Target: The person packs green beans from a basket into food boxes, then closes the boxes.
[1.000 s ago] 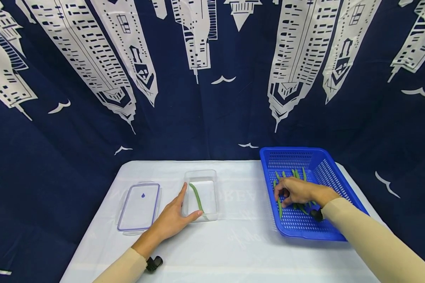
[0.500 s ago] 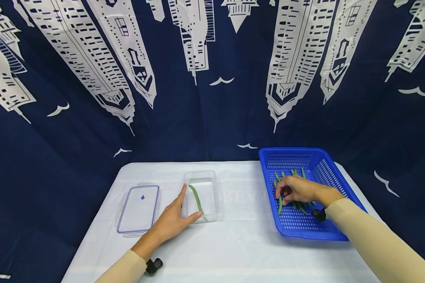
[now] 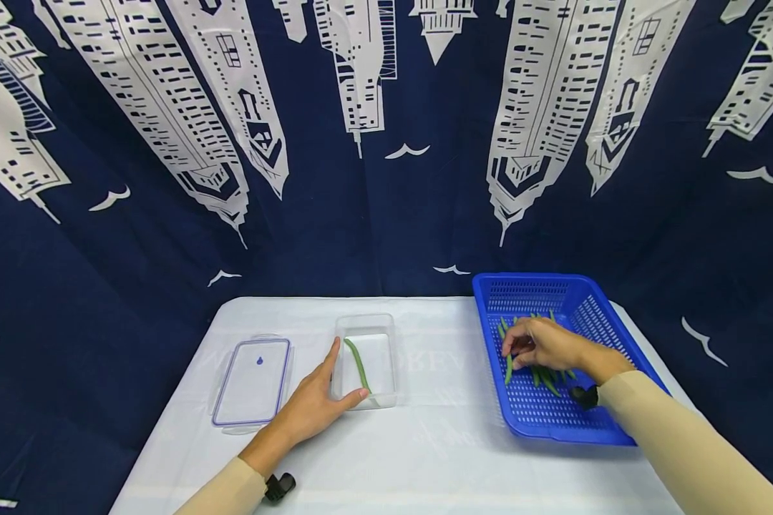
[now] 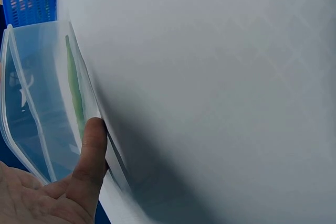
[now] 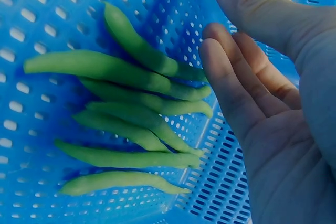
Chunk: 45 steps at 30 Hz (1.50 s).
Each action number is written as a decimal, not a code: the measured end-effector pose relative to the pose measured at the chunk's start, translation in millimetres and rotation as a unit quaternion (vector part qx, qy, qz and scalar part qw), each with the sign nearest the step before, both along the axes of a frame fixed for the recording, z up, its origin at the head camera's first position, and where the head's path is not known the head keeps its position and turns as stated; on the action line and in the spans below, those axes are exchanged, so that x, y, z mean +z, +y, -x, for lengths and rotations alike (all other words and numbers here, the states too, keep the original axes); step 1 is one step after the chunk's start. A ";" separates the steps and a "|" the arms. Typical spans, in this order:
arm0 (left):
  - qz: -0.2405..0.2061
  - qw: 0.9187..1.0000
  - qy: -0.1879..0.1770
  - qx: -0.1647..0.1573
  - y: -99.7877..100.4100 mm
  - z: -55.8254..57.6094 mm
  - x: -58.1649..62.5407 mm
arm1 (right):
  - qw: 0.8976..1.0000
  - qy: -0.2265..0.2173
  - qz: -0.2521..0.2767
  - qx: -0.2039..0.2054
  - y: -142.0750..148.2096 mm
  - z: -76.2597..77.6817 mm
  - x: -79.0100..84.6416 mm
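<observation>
A green bean (image 3: 509, 367) is pinched between the thumb and forefinger of my right hand (image 3: 544, 343), over the left part of the blue plastic basket (image 3: 541, 420). Only a bit of that bean shows at the top of the right wrist view. Several other green beans (image 5: 121, 74) lie on the basket's floor beside the hand. My left hand (image 3: 312, 404) rests against the left and near sides of a clear plastic container (image 3: 393, 361), thumb and forefinger spread. One green bean (image 3: 358, 363) lies lengthwise inside that container.
A clear lid with a blue-purple seal (image 3: 253, 383) lies left of the container on the white-covered table (image 3: 438, 458). Behind the table hangs a dark blue cloth (image 3: 373, 236) with white buildings. The basket stands near the table's right edge.
My right hand has risen slightly within the basket, and the pinched bean has come up with it. The left hand and the container stay where they were.
</observation>
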<state>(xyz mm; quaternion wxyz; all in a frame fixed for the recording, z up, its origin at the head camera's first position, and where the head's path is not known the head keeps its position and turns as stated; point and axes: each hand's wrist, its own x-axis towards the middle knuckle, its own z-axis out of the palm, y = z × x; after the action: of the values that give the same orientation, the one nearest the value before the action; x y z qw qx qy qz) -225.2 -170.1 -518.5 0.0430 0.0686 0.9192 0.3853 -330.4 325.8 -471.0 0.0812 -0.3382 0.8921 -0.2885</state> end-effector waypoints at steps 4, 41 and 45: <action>-0.001 1.000 0.000 0.000 -0.1 -0.6 -0.5 | 1.000 0.016 -0.009 -0.004 -2.3 0.0 -1.6; 0.000 1.000 0.002 0.000 0.0 -1.0 -0.7 | 0.976 0.212 -0.027 -0.027 -18.0 -8.8 74.3; -0.004 1.000 0.001 -0.002 0.1 -0.4 -0.1 | 0.968 0.251 -0.020 -0.003 -30.8 -10.2 79.0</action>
<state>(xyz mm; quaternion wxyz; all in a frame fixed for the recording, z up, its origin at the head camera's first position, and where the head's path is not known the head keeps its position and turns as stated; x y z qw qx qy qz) -224.9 -170.0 -518.5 0.0425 0.0707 0.9175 0.3891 -320.2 295.0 -391.9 -0.1394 -0.3955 0.8904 -0.1770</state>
